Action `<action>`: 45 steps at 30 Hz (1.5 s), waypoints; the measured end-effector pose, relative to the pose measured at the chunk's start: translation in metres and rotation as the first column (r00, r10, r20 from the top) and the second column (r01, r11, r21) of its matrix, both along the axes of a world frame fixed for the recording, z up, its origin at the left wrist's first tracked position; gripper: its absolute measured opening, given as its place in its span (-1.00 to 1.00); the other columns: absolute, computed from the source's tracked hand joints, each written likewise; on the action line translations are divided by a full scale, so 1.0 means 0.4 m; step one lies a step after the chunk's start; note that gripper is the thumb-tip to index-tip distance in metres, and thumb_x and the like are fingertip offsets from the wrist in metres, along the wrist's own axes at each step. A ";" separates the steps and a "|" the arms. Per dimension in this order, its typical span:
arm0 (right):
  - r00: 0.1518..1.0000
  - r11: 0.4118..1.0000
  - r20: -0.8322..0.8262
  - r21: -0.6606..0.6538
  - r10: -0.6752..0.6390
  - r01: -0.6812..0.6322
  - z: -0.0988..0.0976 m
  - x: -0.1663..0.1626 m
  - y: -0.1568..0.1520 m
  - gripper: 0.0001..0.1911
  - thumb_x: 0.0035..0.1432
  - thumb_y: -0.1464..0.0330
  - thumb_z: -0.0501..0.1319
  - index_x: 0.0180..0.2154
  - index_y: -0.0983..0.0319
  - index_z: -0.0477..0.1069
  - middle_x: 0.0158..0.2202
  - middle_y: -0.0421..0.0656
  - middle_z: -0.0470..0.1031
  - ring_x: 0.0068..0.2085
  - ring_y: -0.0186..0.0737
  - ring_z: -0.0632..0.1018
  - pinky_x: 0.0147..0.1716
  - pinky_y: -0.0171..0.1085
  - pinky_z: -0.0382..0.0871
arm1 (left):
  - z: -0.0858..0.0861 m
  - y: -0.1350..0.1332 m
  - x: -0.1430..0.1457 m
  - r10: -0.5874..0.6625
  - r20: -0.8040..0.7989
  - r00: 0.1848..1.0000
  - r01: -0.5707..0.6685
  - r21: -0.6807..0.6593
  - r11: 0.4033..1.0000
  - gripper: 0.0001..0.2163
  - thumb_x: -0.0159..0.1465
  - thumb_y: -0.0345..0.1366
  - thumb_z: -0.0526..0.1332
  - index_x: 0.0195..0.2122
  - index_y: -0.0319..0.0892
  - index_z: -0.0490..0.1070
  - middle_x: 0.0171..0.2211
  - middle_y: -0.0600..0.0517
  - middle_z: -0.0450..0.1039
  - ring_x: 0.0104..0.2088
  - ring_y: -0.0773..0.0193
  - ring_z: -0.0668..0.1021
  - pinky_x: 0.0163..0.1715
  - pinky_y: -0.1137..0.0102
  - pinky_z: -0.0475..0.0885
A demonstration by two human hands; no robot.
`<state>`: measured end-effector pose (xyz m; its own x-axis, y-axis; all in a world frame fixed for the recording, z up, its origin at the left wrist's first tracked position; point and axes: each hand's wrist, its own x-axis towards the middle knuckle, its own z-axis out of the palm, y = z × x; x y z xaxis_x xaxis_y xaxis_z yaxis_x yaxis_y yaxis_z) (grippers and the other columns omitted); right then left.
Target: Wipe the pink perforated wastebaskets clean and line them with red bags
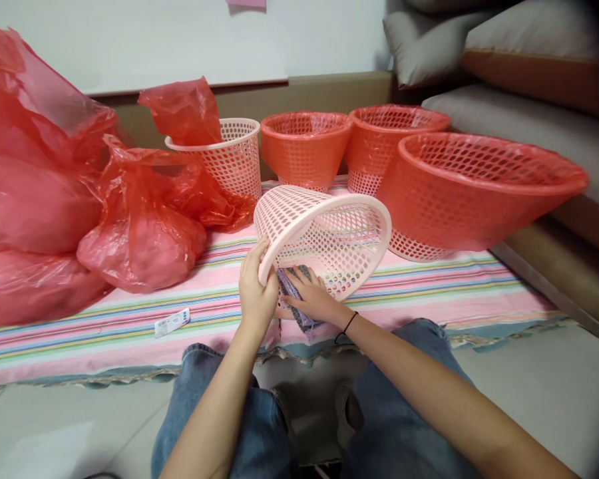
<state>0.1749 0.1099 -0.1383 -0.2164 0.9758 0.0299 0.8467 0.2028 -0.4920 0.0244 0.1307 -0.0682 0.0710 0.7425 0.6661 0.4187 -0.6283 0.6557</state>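
The pale basket (324, 233) lies tipped on its side on the striped mat (429, 286). Its wide mouth faces the person and its narrow bottom points away and to the left, so its long axis runs from the fingers out toward the far left.

The left hand (256, 293) is closed on the near left part of the rim, with the thumb over the outer edge and the fingers curled behind it. The right hand (312, 299) rests just right of it, fingers stretched nearly flat on a grey-purple cloth (287, 285). The cloth sits at the lowest part of the rim, between the two hands and touching both. It cannot be told whether the right thumb pinches the cloth underneath. Both hands are equally near the basket, and the right one is the nearer to its inside.

Just beyond the right fingers, the big orange basket (479, 193) stands close to the pale one, perhaps touching it. Two more orange baskets (304, 150) and a white basket (234, 156) stand further off. Left of the left fingers lie the red bags (140, 233), with a strip of bare mat and a small white tag (172, 322) between. The mat's near edge runs just under the wrists, above the knees (214, 379), and there is open room on the near side
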 end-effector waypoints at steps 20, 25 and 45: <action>0.961 0.991 0.250 -0.033 -0.116 0.128 0.085 0.149 0.039 -0.35 0.14 0.32 0.32 0.28 0.07 0.35 0.43 -0.08 0.14 0.32 0.38 0.20 0.22 0.20 0.15 | 0.007 0.005 -0.002 -0.018 -0.058 0.998 0.020 0.033 0.999 -0.54 0.22 -0.44 0.11 0.16 -0.14 0.38 0.15 -0.12 0.49 0.18 0.05 0.50 0.24 0.11 0.35; 0.906 0.973 0.360 0.016 -0.222 0.232 0.053 0.125 0.024 -0.24 0.14 0.12 0.39 0.34 -0.06 0.25 0.48 0.05 -0.05 0.34 0.42 0.16 0.20 0.22 0.10 | 0.005 0.010 0.000 -0.033 -0.071 0.997 0.037 0.051 0.998 -0.54 0.20 -0.45 0.10 0.15 -0.15 0.38 0.14 -0.14 0.50 0.17 0.03 0.51 0.23 0.09 0.36; 0.992 0.993 -0.048 -0.020 -0.119 0.118 0.026 0.084 0.032 -0.54 0.21 0.36 0.21 0.15 0.20 0.48 0.07 -0.01 0.55 0.06 -0.03 0.54 0.07 -0.18 0.37 | -0.004 0.005 0.024 -0.041 0.053 0.998 0.040 0.028 0.999 -0.49 0.15 -0.52 0.05 0.14 -0.15 0.40 0.15 -0.11 0.49 0.20 0.07 0.48 0.26 0.10 0.33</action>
